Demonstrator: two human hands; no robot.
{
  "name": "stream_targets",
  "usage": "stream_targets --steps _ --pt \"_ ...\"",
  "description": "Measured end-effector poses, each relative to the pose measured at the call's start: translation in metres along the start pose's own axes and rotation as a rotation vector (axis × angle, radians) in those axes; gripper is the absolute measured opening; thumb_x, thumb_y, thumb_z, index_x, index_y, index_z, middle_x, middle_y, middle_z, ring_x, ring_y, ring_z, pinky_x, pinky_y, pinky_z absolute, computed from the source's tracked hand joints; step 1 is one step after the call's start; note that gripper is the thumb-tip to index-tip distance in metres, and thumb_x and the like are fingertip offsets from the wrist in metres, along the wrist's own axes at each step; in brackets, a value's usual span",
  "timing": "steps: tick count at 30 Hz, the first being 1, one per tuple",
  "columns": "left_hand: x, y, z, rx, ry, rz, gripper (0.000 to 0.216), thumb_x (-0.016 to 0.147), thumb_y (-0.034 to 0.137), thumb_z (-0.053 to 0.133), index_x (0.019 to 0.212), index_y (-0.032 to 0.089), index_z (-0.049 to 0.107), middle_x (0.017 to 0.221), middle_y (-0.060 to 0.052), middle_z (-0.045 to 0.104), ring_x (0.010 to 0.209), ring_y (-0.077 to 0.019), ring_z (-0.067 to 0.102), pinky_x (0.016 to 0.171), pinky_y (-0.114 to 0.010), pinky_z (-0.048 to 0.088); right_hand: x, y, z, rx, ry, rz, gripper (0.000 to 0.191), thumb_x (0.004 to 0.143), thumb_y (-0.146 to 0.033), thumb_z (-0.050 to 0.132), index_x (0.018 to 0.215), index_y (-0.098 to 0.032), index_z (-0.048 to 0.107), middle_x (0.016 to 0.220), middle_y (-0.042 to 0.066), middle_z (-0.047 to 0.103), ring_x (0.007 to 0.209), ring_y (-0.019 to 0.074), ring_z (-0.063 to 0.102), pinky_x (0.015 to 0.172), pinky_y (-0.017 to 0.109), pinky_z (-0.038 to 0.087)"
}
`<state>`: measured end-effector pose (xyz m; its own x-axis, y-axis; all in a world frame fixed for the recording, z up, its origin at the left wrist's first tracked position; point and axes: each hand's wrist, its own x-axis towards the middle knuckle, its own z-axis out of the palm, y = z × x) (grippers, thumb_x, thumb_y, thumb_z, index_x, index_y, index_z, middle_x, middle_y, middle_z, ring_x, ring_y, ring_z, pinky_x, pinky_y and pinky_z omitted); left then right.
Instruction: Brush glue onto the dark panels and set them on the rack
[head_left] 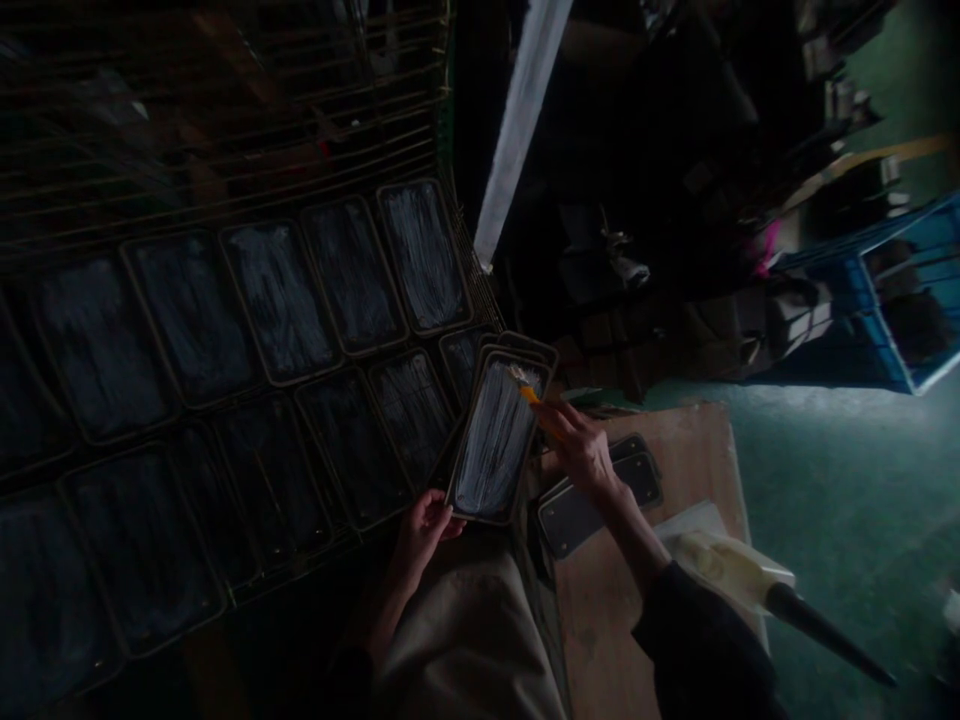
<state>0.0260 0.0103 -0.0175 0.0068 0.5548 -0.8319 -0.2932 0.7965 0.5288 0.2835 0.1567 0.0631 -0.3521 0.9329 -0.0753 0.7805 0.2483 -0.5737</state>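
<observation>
My left hand [426, 532] pinches the lower left corner of a dark rectangular panel [491, 445] with a raised rim. Whitish streaks run along the length of its face. Over the panel's upper right part, my right hand [577, 445] is closed round the yellow handle of a brush [529, 390]. The bristles touch or hover just above the streaked face; I cannot tell which. Beneath the upper end of this panel, the edges of similar panels [551, 352] stick out. The picture is very dark.
Rows of coated panels [281, 300] lie on a wire rack [480, 270] to the left. On a wooden board [600, 620] at right are dark panels [585, 500] and a pale bottle with a long black nozzle [720, 570]. A blue crate [862, 310] stands on the green floor [840, 480].
</observation>
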Motion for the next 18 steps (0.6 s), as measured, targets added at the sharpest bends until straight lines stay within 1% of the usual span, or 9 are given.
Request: stream_targets --steps 3,5,7,9,11,15,18 --pt "-0.002 0.002 0.003 -0.016 -0.005 -0.025 0.042 0.067 0.044 0.076 0.09 0.017 0.054 0.075 -0.002 0.07 0.065 -0.0193 0.071 0.063 -0.032 0.06 0.0 0.008 -0.001 -0.093 0.01 -0.025 0.036 0.094 -0.018 0.042 0.128 -0.024 0.056 0.116 0.008 0.062 0.102 0.022 0.06 0.086 0.033 0.048" --pt "-0.003 0.003 0.004 -0.029 -0.004 -0.046 0.042 0.066 0.044 0.076 0.09 0.018 0.054 0.076 -0.002 0.07 0.065 -0.0199 0.071 0.065 -0.034 0.06 -0.006 0.01 -0.002 -0.117 0.044 0.021 0.038 0.093 -0.016 0.043 0.128 -0.024 0.055 0.117 0.008 0.062 0.101 0.0217 0.06 0.084 0.031 0.049" --pt "-0.003 0.003 0.005 -0.042 0.005 -0.063 0.044 0.064 0.045 0.077 0.089 0.018 0.053 0.075 -0.001 0.07 0.064 -0.0205 0.071 0.064 -0.035 0.06 -0.015 0.008 -0.003 -0.134 0.077 0.085 0.039 0.092 -0.015 0.044 0.127 -0.024 0.055 0.116 0.007 0.062 0.098 0.021 0.061 0.08 0.029 0.049" --pt "-0.003 0.004 0.006 -0.038 0.008 -0.073 0.045 0.062 0.046 0.077 0.087 0.018 0.052 0.073 -0.001 0.069 0.062 -0.0211 0.071 0.061 -0.035 0.059 -0.024 0.002 -0.003 -0.148 0.101 0.152 0.037 0.092 -0.015 0.044 0.125 -0.023 0.057 0.112 0.007 0.063 0.094 0.0204 0.062 0.077 0.029 0.049" --pt "-0.005 0.007 0.007 -0.025 0.002 -0.067 0.043 0.063 0.045 0.076 0.087 0.018 0.052 0.073 0.0 0.069 0.063 -0.0214 0.071 0.059 -0.034 0.059 -0.031 -0.007 -0.003 -0.139 0.115 0.198 0.035 0.092 -0.016 0.044 0.123 -0.023 0.058 0.108 0.007 0.064 0.091 0.0196 0.062 0.074 0.028 0.049" --pt "-0.016 0.018 0.009 -0.025 -0.013 -0.036 0.042 0.067 0.041 0.074 0.096 0.018 0.055 0.078 -0.001 0.069 0.066 -0.0204 0.071 0.061 -0.031 0.057 -0.04 -0.028 -0.007 -0.039 0.138 0.179 0.034 0.094 -0.018 0.041 0.124 -0.023 0.057 0.109 0.007 0.064 0.091 0.0185 0.063 0.075 0.028 0.049" --pt "-0.027 0.029 0.009 -0.079 -0.071 -0.032 0.049 0.069 0.039 0.074 0.108 0.017 0.055 0.082 -0.003 0.069 0.067 -0.0196 0.07 0.061 -0.031 0.056 -0.043 -0.04 -0.016 0.01 0.235 0.166 0.031 0.095 -0.021 0.044 0.121 -0.023 0.059 0.109 0.008 0.065 0.094 0.0188 0.063 0.078 0.029 0.05"
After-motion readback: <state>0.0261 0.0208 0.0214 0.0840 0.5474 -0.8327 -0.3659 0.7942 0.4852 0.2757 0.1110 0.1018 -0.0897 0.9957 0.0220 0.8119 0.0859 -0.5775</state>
